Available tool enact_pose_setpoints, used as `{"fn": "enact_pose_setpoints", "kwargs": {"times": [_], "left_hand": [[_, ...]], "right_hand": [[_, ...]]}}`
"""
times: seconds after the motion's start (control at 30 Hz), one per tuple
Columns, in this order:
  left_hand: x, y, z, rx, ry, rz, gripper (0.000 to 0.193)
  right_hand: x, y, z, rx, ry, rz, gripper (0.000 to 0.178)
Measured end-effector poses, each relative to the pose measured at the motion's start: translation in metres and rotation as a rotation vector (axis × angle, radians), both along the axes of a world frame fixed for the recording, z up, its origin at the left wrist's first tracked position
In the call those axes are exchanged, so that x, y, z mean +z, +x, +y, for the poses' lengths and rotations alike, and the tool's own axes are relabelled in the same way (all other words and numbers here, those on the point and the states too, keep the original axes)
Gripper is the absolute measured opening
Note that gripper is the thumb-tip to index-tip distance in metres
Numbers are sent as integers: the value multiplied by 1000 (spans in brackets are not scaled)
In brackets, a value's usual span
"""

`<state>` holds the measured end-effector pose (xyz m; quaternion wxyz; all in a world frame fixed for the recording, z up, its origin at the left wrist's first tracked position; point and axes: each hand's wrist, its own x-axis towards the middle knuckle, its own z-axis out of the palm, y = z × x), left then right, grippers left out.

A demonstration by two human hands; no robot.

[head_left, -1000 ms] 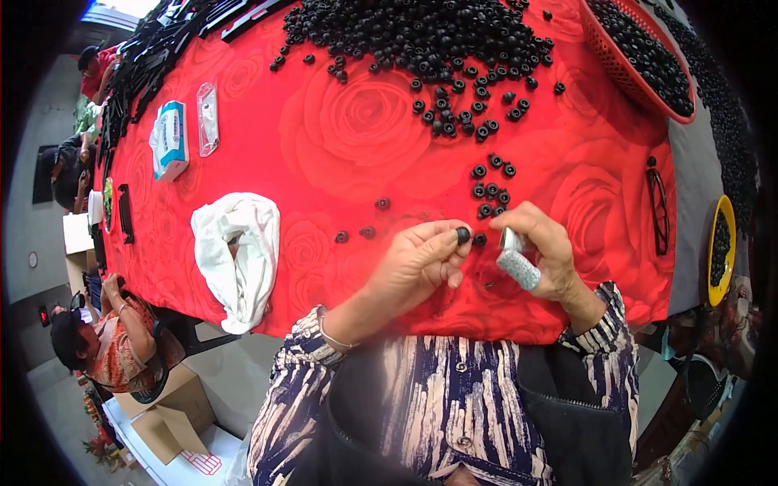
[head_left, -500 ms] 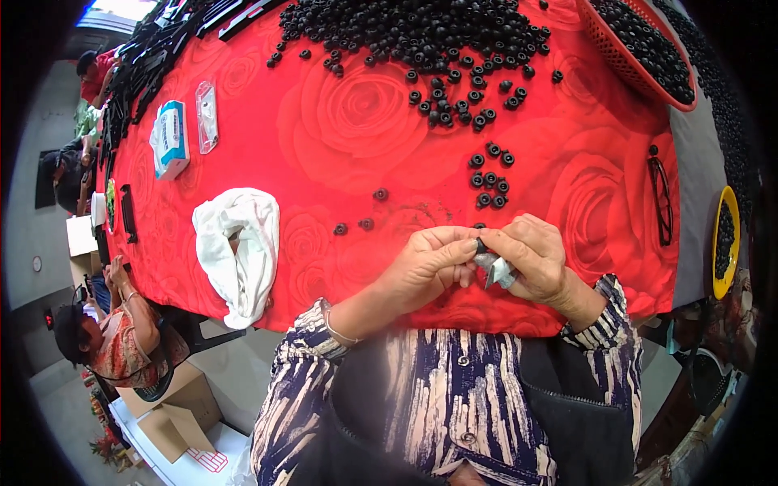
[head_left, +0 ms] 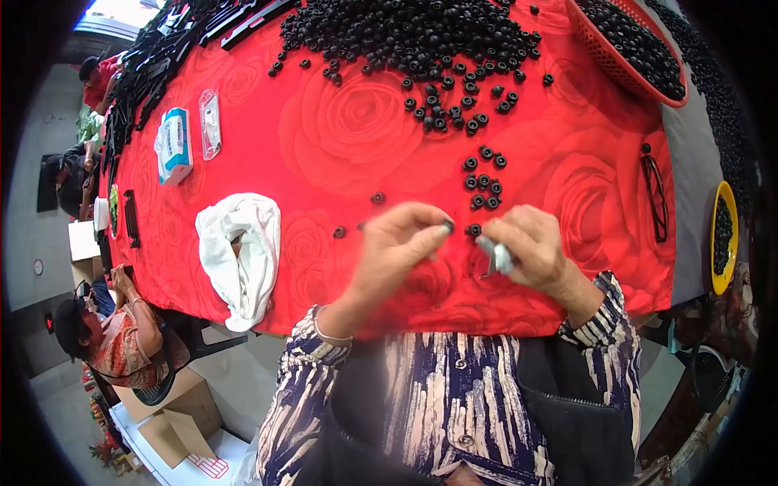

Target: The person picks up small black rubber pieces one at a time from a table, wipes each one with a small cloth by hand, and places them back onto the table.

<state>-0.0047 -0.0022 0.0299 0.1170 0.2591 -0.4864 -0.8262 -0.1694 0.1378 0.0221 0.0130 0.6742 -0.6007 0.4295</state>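
My left hand pinches a small round black plastic part between thumb and fingertips. Closed around a small metal blade with a whitish wrapping is my right hand, a short way to the right. The two hands are apart, and motion blurs them slightly. One loose black part lies on the red cloth between them. Beyond it sits a small group of like parts. A few more, such as one black part, lie near my left hand, one partly hidden by it.
A large pile of black parts covers the far side. Red basket and yellow tray stand right, near eyeglasses. Leftward lie a white cloth, tissue pack and long black pieces. Other people sit at left.
My hands, together before, have separated. My left hand has moved left with the black part in its fingertips; the right still holds the blade.
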Motion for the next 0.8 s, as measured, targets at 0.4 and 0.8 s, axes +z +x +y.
{"fn": "enact_pose_setpoints", "kwargs": {"times": [0.4,0.8], "left_hand": [[-23,39,-64,273,-1432,-379,15],[11,-4,-6,-180,-192,-64,18]], "right_hand": [[-7,5,-1,-82,246,215,27],[-1,8,-1,8,-96,153,31]]}}
